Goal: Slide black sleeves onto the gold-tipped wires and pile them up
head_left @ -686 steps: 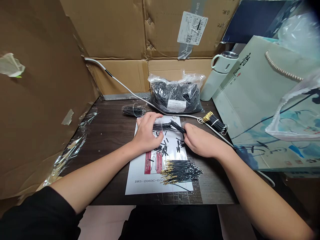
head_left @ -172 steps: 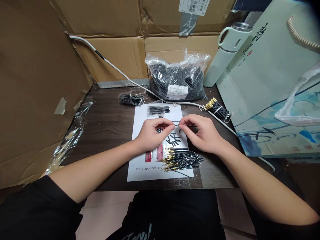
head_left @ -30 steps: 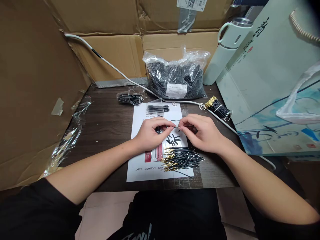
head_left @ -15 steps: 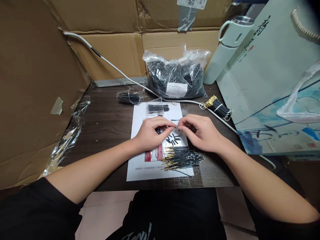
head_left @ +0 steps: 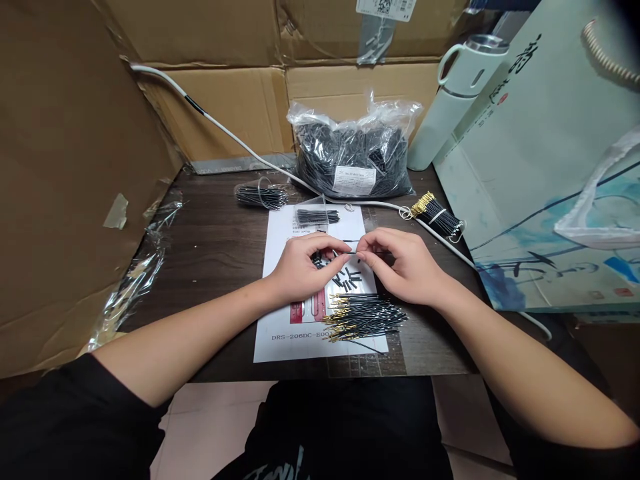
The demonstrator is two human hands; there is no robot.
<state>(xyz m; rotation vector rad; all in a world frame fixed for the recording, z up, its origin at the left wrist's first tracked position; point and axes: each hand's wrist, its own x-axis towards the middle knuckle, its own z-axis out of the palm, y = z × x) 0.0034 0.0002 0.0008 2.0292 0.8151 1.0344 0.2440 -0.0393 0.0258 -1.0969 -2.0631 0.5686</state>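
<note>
Between my two hands runs a thin black wire (head_left: 353, 253), level above the paper. My left hand (head_left: 301, 268) pinches its left part with thumb and forefinger. On its other side my right hand (head_left: 407, 267) pinches the wire the same way, and part of it shows behind those fingers. The wire's ends are hard to make out. Below the fingertips several short black tube pieces (head_left: 352, 279) lie scattered. Closer to me rests a pile of black wires with gold tips (head_left: 367, 317), the gold ends pointing left.
A printed sheet (head_left: 280, 350) lies under the work. Behind it are two clear cups, one (head_left: 260, 195) and another (head_left: 317, 215), holding black pieces. Farther back stand a bulging plastic bag (head_left: 353, 150) and a bottle (head_left: 440, 120). A banded wire bundle (head_left: 439, 217) and white cable (head_left: 240, 143) lie nearby.
My fingertips have drawn slightly apart, and a longer stretch of dark wire shows between them. Earlier a small shiny bit showed there. The pile and the tubes stay where they were.
</note>
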